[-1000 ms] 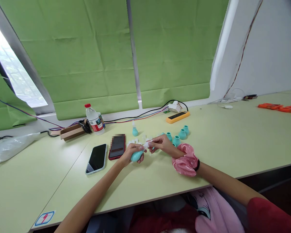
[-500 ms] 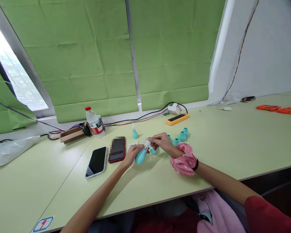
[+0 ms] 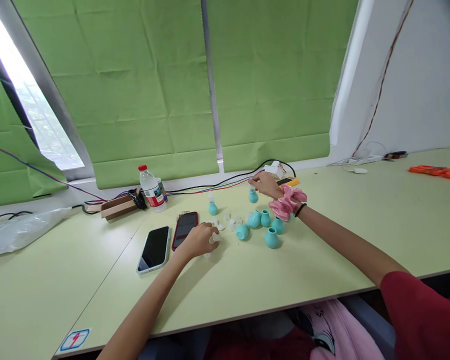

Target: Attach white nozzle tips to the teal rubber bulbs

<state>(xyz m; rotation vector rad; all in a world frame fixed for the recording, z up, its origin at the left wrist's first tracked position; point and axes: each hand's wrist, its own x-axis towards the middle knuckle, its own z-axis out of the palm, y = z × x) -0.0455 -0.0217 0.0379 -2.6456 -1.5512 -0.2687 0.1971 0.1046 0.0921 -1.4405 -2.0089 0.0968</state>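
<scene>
In the head view, the red-cased phone (image 3: 185, 228) on the bench (image 3: 322, 255) serves as landmark. Well to its right and farther back, a nozzle-fitted bulb (image 3: 253, 196) is held upright by the right hand (image 3: 267, 184), whose fingertips are closed about its top, probably so that the rounded base is kept from tipping. Just right of the phone, the left hand (image 3: 198, 241) is lowered with curled fingers over a translucent piece (image 3: 216, 237); whether it is gripped cannot be told. Loose translucent nozzle parts (image 3: 232, 224) are scattered right of the phone, and beyond them open-necked turquoise bulbs (image 3: 272, 238) are gathered, seemingly for easy reach. Another fitted bulb (image 3: 213, 208) is stood upright behind the left hand, while a pale-cased phone (image 3: 153, 248) is laid left of the landmark.
</scene>
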